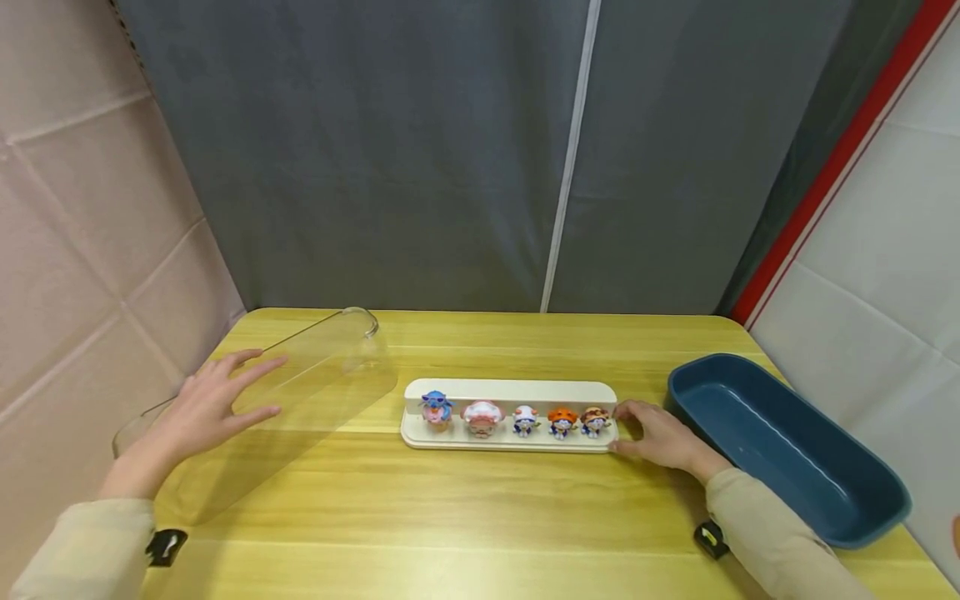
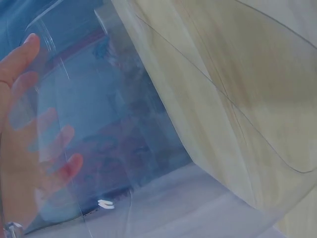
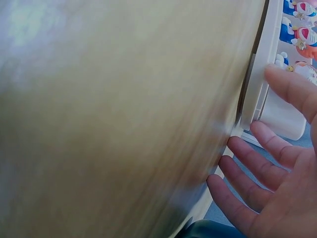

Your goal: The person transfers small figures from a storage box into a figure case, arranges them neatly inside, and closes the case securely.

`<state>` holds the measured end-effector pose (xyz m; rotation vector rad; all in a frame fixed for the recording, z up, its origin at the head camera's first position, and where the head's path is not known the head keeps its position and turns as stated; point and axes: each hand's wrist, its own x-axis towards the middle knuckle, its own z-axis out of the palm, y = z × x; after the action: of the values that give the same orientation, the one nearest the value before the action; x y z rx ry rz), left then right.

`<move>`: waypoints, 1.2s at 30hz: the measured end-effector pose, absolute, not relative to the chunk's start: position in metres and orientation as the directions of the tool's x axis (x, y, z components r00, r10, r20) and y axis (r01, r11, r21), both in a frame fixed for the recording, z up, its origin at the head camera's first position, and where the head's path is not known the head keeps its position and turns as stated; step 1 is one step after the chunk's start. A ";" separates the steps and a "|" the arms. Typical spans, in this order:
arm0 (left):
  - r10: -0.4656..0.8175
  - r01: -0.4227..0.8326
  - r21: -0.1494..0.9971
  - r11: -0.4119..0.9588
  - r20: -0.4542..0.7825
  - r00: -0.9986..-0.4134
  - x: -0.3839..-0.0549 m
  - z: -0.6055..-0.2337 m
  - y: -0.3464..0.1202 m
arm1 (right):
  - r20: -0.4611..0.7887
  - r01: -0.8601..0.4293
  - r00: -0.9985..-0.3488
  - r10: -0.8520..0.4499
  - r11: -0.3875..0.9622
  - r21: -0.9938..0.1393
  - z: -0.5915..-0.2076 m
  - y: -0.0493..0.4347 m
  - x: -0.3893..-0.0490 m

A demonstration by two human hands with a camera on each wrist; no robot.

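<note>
A white display base [image 1: 517, 388] with a raised back lies across the middle of the table, bearing a row of small cartoon figurines [image 1: 482, 419]. At its right end is my right hand [image 1: 662, 437], thumb and index fingertip right at the corner edge; in the right wrist view its other fingers [image 3: 255, 171] stretch out apart. A large clear plastic cover [image 1: 341, 379] stands aslant on the left. My left hand [image 1: 217, 407] is at the cover with fingers spread wide; the left wrist view shows several fingers [image 2: 59, 171] through the clear plastic.
A deep dark-blue bin [image 1: 795, 450] stands on the right of the table, beside the right forearm. A grey curtain [image 1: 420, 167] hangs behind the table [image 1: 480, 517]. Pale padded walls [image 1: 82, 208] close off both sides.
</note>
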<state>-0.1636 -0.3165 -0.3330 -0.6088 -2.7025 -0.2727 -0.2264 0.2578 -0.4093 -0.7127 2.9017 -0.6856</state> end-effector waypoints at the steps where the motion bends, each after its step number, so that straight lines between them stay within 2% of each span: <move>1: 0.376 0.448 0.115 0.887 0.382 -0.844 -0.164 -0.333 -0.317 | 0.032 -0.424 -0.888 -0.458 0.791 -0.441 -0.409 0.258 -0.227; 11: 0.370 0.455 0.150 0.878 0.391 -0.843 -0.163 -0.332 -0.316 | 0.033 -0.426 -0.887 -0.461 0.789 -0.443 -0.410 0.258 -0.226; 17: 0.394 0.491 0.138 0.860 0.431 -0.812 -0.164 -0.324 -0.316 | 0.031 -0.422 -0.889 -0.457 0.791 -0.443 -0.410 0.259 -0.227; 24: 0.383 0.487 0.205 0.849 0.396 -0.835 -0.164 -0.298 -0.312 | 0.053 -0.437 -0.885 -0.463 0.786 -0.437 -0.410 0.261 -0.227; 36: 0.436 0.520 0.226 0.824 0.334 -0.836 -0.174 -0.245 -0.296 | 0.042 -0.429 -0.888 -0.458 0.789 -0.440 -0.410 0.260 -0.227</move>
<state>-0.1744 -0.2958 -0.2446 -0.7327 -2.7386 -0.4507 -0.2267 0.2598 -0.4095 -0.7218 2.9086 -0.6900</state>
